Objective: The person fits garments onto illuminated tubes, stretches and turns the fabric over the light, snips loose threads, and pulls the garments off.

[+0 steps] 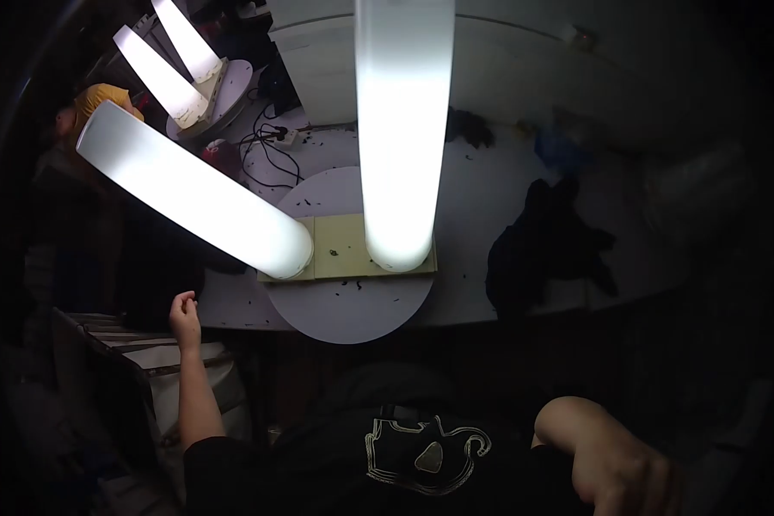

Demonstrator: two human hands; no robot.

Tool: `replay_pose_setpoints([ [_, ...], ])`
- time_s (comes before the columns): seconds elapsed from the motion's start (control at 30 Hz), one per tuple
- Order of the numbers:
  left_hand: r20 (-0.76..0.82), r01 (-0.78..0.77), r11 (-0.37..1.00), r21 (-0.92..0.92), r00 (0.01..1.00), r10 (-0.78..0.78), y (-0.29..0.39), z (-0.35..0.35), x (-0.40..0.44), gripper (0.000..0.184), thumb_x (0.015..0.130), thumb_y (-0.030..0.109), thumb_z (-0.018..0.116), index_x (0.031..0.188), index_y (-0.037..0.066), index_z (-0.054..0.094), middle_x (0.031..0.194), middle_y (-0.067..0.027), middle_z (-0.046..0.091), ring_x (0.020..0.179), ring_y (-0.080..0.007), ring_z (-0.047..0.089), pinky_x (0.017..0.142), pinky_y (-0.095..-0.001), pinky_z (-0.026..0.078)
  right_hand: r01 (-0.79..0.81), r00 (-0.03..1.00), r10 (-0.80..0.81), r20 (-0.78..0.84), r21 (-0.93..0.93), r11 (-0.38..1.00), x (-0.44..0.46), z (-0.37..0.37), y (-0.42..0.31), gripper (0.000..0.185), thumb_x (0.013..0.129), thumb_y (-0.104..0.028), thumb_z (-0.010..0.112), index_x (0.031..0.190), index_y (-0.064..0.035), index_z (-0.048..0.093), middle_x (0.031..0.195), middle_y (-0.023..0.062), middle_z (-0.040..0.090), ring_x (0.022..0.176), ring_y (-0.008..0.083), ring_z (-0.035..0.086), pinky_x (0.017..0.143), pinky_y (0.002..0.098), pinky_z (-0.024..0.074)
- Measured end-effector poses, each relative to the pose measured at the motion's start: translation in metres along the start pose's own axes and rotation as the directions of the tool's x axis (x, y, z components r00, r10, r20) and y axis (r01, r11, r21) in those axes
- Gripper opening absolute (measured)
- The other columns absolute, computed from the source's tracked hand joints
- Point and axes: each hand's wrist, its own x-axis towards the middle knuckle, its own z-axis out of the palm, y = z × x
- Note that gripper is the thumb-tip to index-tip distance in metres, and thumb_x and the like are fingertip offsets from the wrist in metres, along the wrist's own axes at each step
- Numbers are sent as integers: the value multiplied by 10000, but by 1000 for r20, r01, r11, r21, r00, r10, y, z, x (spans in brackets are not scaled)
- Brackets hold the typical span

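My left hand [183,320] is raised at the table's near left edge, with its fingers curled closed. What they hold, if anything, is too dark to name; dark cloth [159,267] lies just behind them. At the lower right, my right hand [619,471] hangs down from a bent wrist with its fingers curled under. Its fingertips and whatever they may hold are hidden in shadow. A round white board [353,314] lies before me, bearing a cream base [340,245] with two glowing white tube lamps [206,193] [404,129].
Dark, crumpled cloth [542,249] lies on the table to the right. Behind it is a blue bag [563,150]. Black cables [271,155] run to a socket block. A person in a yellow top [103,96] sits far left near another lamp pair [168,82]. Pale fabric [189,378] hangs below my left hand.
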Motion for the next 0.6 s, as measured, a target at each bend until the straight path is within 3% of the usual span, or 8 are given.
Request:
replay_pose_setpoints([
  [0.2,658,-270,952,145,745,111,103,154,-121,154,850,36,593,980,-13,659,917,-156,659,798,-258,647,731,-338,504,143,987,-138,-82,52,988,-68,-61,-125,225,846,-38,483,678,-81,626,761,75,629,697,155,610,938,357,476],
  [0.23,723,-242,960,144,688,64,116,172,-138,164,847,50,606,992,-4,659,931,-155,660,824,-272,649,752,-346,505,226,973,-227,44,28,974,-85,-82,-140,128,839,-55,544,877,-80,664,885,91,654,731,162,620,876,343,496],
  [0.3,832,-238,964,116,553,36,140,200,-168,187,843,74,625,1015,10,656,954,-151,663,882,-289,651,795,-360,505,173,923,-151,-354,34,984,-156,-80,-185,253,937,-85,505,768,-28,684,743,134,677,682,238,678,1029,418,384],
  [0.37,913,-251,963,96,407,15,163,217,-187,224,842,92,635,1055,24,646,989,-143,667,966,-295,646,847,-373,499,-114,857,-7,-515,-202,973,-197,-152,-206,266,928,-143,597,678,-72,653,571,46,646,520,166,642,948,374,397],
  [0.43,921,-223,966,133,387,-37,182,226,-201,247,843,99,639,1081,30,641,1019,-143,671,986,-292,648,868,-362,499,-312,625,-51,-779,-309,899,-295,-225,-192,197,958,-234,565,986,-47,619,851,90,668,796,189,654,968,417,418],
  [0.47,916,-188,969,158,394,-73,187,227,-207,257,844,102,641,1091,32,638,1031,-144,673,995,-288,649,878,-358,499,-491,305,-54,-951,-205,847,-347,-247,-183,258,948,-286,581,1030,-43,608,953,96,648,925,187,622,976,393,420],
  [0.5,910,-184,963,197,401,-109,192,227,-211,259,845,103,641,1094,31,636,1038,-144,673,1001,-285,649,882,-356,499,-666,-39,-17,-999,13,746,-390,-271,-168,312,933,-324,596,1084,-51,597,997,83,645,988,188,603,971,359,421],
  [0.6,886,-196,933,301,421,-197,205,219,-216,274,851,109,643,1112,26,628,1068,-138,676,1027,-270,649,898,-350,498,-848,-473,97,-876,482,221,-507,-300,-120,573,844,-384,687,1267,-40,508,1296,132,515,1248,263,473,1033,399,385],
])
